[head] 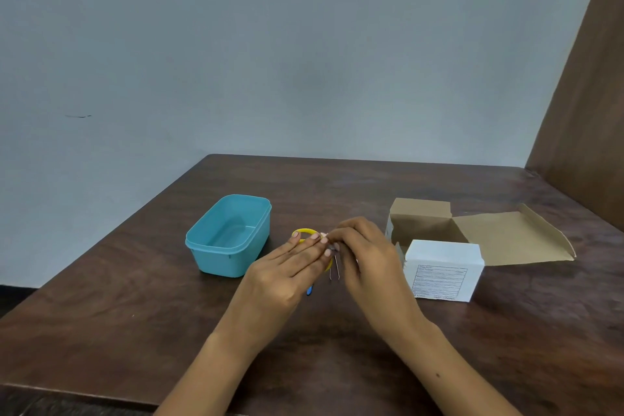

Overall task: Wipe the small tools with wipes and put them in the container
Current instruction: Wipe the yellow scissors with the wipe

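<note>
Metal tweezers [334,267] hung pinched in the curled right hand [364,252] at frame centre; left hand [290,263] lay flat, fingers straight, beside it.

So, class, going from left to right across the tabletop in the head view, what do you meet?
Blue container → left hand → right hand, pinching thin metal tweezers → white wipes box → opened brown cardboard box.
</note>
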